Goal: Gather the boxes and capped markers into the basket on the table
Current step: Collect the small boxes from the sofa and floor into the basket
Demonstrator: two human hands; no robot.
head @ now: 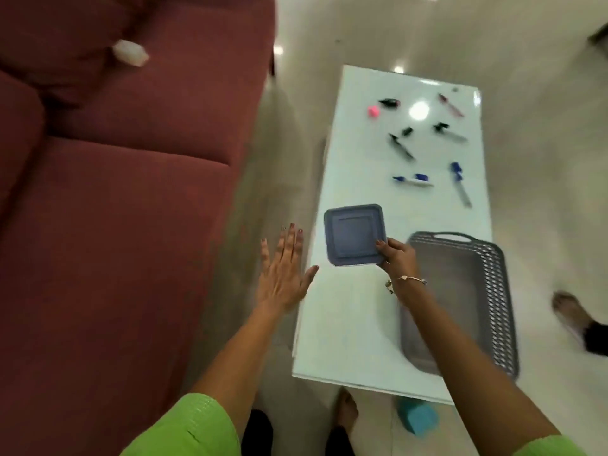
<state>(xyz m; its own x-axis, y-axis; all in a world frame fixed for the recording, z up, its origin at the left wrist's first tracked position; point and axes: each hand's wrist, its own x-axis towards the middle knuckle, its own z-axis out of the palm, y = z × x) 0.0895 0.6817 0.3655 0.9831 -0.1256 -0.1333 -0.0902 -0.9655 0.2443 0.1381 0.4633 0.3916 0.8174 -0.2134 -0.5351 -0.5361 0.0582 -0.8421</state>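
White glossy table (345, 324) shows a job barely begun: the grey plastic lattice basket (493, 291), just right of the right hand (396, 255), looks empty. That hand pinches the near corner of a flat, square slate-blue lidded box (353, 233). Scattered markers (399, 147) wait well beyond it. The left hand (283, 274) hovers with fingers spread, holding nothing.

glossy white table (355, 324) carries a basket (493, 291) and a scatter of markers (460, 185)

the grey lattice basket sits at my near right corner. across the far half lie blue markers (414, 181), black markers (399, 147), a pink marker (450, 105), a pink cap (373, 111) and a black cap (407, 131). the blue-grey box (352, 233) pinched in my right hand (396, 255) is at the left edge; whether it rests on the top is unclear.
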